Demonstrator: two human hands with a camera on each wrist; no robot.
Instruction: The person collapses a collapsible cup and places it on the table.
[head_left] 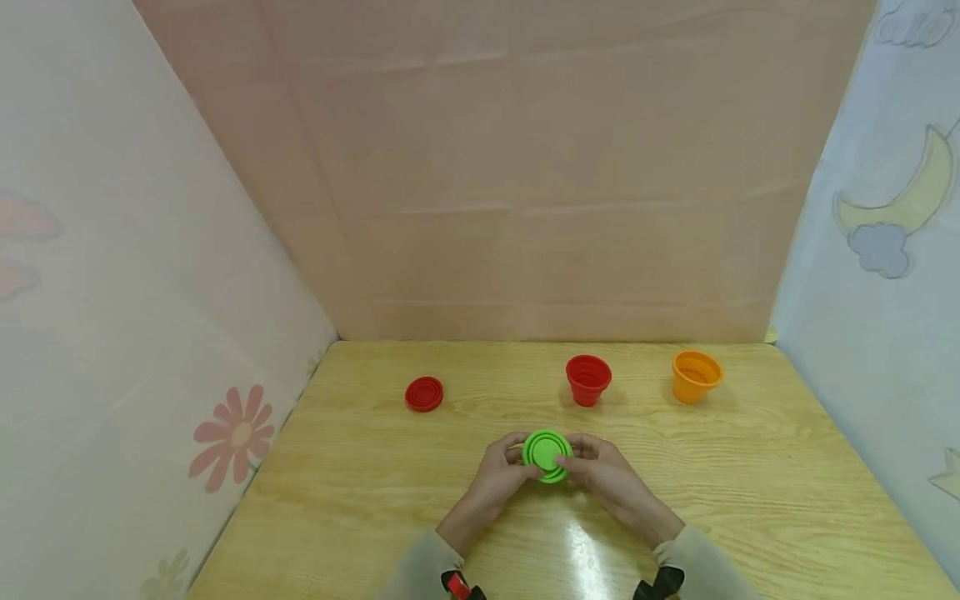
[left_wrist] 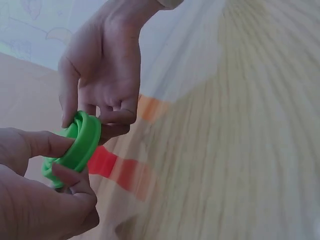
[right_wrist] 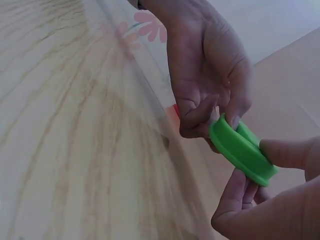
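Between both hands a green collapsible cup (head_left: 546,450), folded nearly flat, is held above the table with its ringed face toward the head camera. My left hand (head_left: 497,473) pinches its left edge, thumb in front and fingers behind. On the opposite edge my right hand (head_left: 609,477) grips it, the thumb lying across the face. In the left wrist view the green cup (left_wrist: 82,145) appears side-on, its rings slightly uneven. The right wrist view shows the cup's outer wall (right_wrist: 240,150) with fingers of both hands on it.
On the wooden table (head_left: 337,500), a flat red collapsed cup (head_left: 424,394) lies at the back left. An expanded red cup (head_left: 588,380) stands behind the hands, and an expanded orange cup (head_left: 696,377) farther right. Draped walls (head_left: 562,267) bound the table.
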